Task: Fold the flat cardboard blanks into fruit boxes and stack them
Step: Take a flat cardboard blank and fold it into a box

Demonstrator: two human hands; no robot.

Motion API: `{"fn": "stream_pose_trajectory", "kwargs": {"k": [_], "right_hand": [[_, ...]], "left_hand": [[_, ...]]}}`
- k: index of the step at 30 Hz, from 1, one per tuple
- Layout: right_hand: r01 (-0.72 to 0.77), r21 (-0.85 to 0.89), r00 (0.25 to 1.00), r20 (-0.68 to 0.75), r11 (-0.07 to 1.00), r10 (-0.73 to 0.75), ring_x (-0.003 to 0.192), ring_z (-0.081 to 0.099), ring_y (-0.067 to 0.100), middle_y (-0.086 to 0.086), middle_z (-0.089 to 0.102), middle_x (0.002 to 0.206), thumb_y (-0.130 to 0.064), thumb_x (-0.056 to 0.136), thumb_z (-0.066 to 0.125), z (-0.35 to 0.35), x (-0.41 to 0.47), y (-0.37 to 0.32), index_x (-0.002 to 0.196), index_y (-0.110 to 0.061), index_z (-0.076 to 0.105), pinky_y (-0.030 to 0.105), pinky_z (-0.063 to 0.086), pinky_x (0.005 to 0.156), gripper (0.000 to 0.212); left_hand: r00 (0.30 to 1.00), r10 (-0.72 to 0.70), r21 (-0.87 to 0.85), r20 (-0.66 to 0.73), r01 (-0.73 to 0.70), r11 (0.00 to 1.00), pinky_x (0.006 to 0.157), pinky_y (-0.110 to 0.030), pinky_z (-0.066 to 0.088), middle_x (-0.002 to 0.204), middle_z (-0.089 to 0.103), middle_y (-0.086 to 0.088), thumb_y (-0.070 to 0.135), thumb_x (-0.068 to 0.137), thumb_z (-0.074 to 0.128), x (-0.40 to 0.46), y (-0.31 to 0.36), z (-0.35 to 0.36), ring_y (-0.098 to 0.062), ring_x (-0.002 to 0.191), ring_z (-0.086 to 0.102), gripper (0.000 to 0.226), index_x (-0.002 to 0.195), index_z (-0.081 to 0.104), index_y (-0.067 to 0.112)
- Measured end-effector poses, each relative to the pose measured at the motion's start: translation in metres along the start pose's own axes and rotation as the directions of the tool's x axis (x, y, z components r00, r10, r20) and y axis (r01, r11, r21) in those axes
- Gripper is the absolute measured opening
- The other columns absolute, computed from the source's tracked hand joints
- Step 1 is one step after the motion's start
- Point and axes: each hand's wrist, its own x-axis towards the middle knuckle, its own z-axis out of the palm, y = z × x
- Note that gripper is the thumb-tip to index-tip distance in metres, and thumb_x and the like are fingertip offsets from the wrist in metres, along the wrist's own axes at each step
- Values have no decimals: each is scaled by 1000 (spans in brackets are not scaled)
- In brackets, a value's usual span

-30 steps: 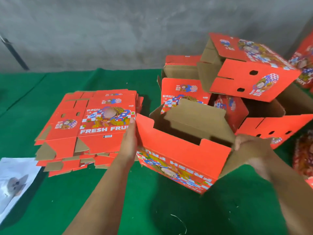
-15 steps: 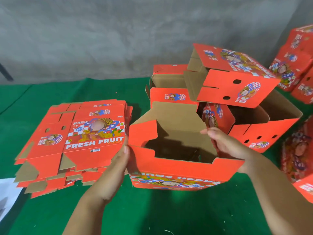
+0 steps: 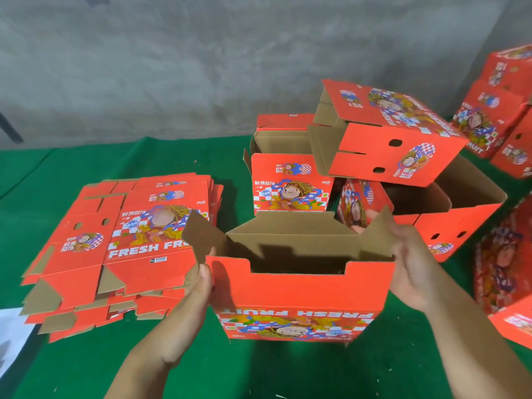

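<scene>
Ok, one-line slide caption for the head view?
Both hands hold a half-folded red fruit box beside flat blanks.

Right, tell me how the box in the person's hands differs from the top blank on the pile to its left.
The held box stands opened out into walls with a hollow inside; the top blank lies flat on its pile. The held box's FRESH FRUIT lettering reads upside down from here; the top blank's reads upright. The left hand and right hand touch the held box; nothing touches the top blank. Both are red cardboard with the same cartoon print.
</scene>
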Motion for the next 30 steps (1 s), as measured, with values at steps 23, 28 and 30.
{"fn": "stream_pose_trajectory", "kwargs": {"k": [23, 28, 30], "right_hand": [[90, -988, 963, 118, -123, -244, 112, 67, 28, -16, -34, 164, -70, 82, 51, 40, 10, 68, 152, -53, -19, 40, 50, 86, 101], [125, -982, 961, 156, -142, -228, 99, 68, 28, -20, -52, 151, -75, 81, 43, 37, 22, 69, 149, -55, -27, 29, 37, 61, 100], [142, -972, 956, 184, -189, -229, 108, 66, 29, -16, -50, 154, -76, 83, 37, 34, 23, 71, 150, -56, -23, 31, 38, 68, 91]], "left_hand": [[745, 608, 654, -274, -319, 686, 99, -26, 31, 149, 54, 8, -23, 73, 43, 16, -45, 52, -28, 112, 47, 61, 105, 66, 24], [809, 532, 619, -250, -289, 730, 89, -31, 38, 118, 56, 38, 36, 96, 46, 19, -37, 49, -18, 108, 41, 31, 124, 59, 41], [880, 422, 726, -216, -144, 672, 87, -38, 41, 112, 60, 28, 64, 95, 36, 30, -25, 48, -26, 107, 45, 46, 130, 58, 44]]}}
